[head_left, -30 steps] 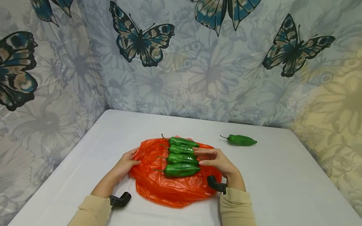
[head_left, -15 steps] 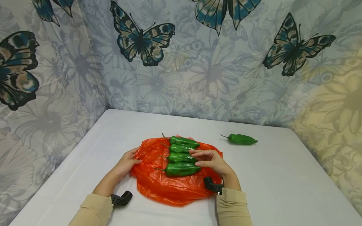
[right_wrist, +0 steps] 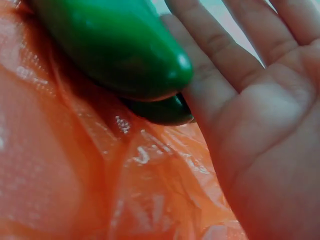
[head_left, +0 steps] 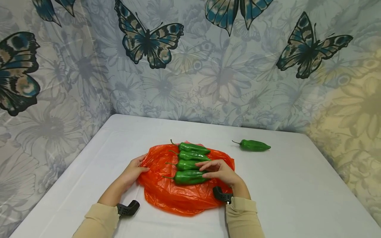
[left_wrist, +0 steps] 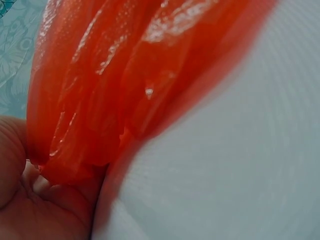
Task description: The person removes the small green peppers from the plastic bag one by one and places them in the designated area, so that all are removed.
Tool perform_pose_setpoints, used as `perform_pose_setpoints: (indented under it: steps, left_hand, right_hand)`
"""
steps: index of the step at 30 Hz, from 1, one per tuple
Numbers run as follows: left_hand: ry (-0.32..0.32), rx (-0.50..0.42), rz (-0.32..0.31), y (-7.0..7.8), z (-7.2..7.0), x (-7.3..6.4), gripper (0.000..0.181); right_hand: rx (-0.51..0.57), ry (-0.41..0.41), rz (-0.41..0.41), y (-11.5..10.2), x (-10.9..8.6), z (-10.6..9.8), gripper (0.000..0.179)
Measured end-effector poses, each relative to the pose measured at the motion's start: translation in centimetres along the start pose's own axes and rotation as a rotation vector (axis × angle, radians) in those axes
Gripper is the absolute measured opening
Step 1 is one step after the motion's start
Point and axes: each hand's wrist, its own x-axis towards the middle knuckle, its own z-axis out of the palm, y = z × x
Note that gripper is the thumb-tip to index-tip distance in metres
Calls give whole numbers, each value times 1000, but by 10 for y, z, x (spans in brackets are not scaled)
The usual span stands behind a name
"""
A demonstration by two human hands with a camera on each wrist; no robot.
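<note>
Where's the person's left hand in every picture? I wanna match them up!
Head: left of centre, the left hand pinches the red bag's left edge.
Left wrist: bottom left corner, holding bunched plastic.
Right wrist: not there; that's the right hand.
Shared landmark: the red bag.

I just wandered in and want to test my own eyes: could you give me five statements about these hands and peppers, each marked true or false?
1. The left hand grips the edge of the red plastic. True.
2. Four green peppers lie side by side on the red plastic. True.
3. Those four peppers' stems point to the right. False: they point to the left.
4. The right hand is at the pointed ends of the nearer peppers. True.
5. A fifth pepper lies to the left of the red plastic. False: the fifth pepper lies beyond it to the right, on the white table.
</note>
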Motion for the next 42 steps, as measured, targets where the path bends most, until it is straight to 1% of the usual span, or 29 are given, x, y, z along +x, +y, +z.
perform_pose_setpoints:
  steps: [5,10,17,22,26,31,42]
  left_hand:
    - [-1,7,1,1,0,1,62]
    - [-3,11,2,2,0,3,62]
    - [7,20,2,1,-1,2,62]
    - [1,19,5,1,-2,2,62]
    - [-2,20,8,0,-1,2,62]
    - [-6,16,11,0,-1,2,63]
    - [2,26,7,-2,-1,2,62]
  right_hand:
    - [-8,-30,21,2,1,2,32]
    - [-49,-51,24,5,2,5,29]
    - [-100,-115,33,7,7,6,27]
    - [-120,-154,40,10,9,8,31]
    - [-125,-175,76,12,9,9,35]
    - [-169,-180,123,11,9,10,33]
    - [-214,-152,170,6,9,15,28]
